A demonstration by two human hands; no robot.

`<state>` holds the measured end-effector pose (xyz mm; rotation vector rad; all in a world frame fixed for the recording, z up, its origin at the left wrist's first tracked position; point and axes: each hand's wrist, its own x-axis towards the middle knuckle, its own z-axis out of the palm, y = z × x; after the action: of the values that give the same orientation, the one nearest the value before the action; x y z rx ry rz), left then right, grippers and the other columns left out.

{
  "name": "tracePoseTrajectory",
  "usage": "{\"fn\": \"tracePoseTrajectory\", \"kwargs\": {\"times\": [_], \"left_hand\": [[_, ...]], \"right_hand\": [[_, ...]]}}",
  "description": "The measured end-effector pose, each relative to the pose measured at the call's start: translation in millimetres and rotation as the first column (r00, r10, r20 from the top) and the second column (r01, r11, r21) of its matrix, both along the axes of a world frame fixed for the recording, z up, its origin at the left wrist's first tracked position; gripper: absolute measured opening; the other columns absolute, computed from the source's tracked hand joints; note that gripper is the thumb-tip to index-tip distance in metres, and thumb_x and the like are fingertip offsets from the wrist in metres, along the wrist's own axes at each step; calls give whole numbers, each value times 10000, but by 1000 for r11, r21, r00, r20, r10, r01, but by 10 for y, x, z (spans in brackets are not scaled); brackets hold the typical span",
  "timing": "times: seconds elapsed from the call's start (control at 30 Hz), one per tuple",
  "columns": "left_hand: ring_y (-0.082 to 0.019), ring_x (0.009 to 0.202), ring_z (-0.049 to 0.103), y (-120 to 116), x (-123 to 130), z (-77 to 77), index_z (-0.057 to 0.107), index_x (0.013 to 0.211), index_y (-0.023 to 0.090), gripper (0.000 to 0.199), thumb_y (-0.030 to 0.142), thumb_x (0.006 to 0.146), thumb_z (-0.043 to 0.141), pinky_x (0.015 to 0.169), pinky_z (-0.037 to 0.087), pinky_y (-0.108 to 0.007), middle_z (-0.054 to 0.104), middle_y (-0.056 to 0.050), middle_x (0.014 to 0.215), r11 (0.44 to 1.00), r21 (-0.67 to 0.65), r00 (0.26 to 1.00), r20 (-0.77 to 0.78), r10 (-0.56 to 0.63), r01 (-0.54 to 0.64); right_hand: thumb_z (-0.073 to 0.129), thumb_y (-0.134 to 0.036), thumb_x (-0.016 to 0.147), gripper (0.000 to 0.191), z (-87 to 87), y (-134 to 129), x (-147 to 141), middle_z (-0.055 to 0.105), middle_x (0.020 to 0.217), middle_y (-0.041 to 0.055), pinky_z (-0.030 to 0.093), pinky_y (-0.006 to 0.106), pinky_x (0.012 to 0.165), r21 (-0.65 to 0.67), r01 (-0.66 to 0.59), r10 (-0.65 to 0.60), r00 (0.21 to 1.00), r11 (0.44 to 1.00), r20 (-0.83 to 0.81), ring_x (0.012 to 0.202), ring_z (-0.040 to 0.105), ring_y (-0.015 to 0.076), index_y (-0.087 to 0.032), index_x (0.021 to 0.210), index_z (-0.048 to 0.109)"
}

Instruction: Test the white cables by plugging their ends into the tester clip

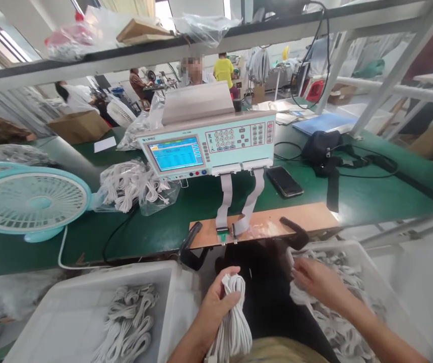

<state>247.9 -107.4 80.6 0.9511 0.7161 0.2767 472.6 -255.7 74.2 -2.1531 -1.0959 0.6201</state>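
Observation:
My left hand [220, 305] is closed round a coiled bundle of white cable [237, 322], held upright low in front of my body. To the right, my right hand [316, 280] is at the near-left edge of a bin [386, 287] of white cables. Its fingers are bent closed on a whitish cable bundle [298, 295], partly hidden and blurred. Ahead of both hands, two grey ribbon cables [224, 199] run from a tester with a lit blue screen [178, 154] to small connectors [222, 235] on a wooden board [269, 222].
Two black clamps [191, 247] grip the board at the bench edge. A left bin [68, 297] holds several coiled cables. On the green bench [151, 229] are a fan [35, 199], bagged cables [125, 184], a phone [285, 181] and a black bag [320, 151]. People work beyond.

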Motion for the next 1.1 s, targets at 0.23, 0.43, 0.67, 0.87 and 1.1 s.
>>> {"fn": "tracePoseTrajectory", "kwargs": {"times": [0.23,0.43,0.67,0.87,1.1], "left_hand": [[-211,986,529,-180,201,-46,559,1151,225,374,376,810,567,920,359,-315,596,-49,1057,854,510,989,-141,-36,103],[-228,1061,505,-263,204,0,556,1183,229,349,347,865,474,941,359,-334,545,-78,1122,721,685,985,-172,19,106],[-185,728,593,-35,217,-83,545,1198,202,445,452,832,508,735,454,-311,625,-44,834,962,261,981,-192,-31,82],[-179,777,606,74,182,-226,608,1119,161,412,437,818,554,795,440,-297,666,-54,830,997,-22,996,-50,-75,74],[-231,926,564,239,222,-321,706,887,194,253,397,775,606,831,419,-298,625,-69,930,759,648,970,-139,199,-63]], "right_hand": [[483,-209,819,113,264,228,-516,601,715,14,405,238,608,148,-173,182,982,974,-53,656,548,143,-195,758,578],[502,-136,732,100,45,505,-708,541,604,-16,311,232,512,197,-130,148,986,972,-82,544,469,120,-185,649,531],[483,-130,762,81,28,486,-708,564,672,7,376,250,599,413,-238,245,969,879,37,614,504,141,-190,770,536],[481,-163,830,90,189,558,-627,571,754,25,387,243,651,391,-502,543,839,772,5,690,500,144,-193,861,560],[475,-266,868,183,43,763,-713,514,706,5,367,248,647,477,-265,388,904,838,-180,673,471,140,-186,721,550]]}}
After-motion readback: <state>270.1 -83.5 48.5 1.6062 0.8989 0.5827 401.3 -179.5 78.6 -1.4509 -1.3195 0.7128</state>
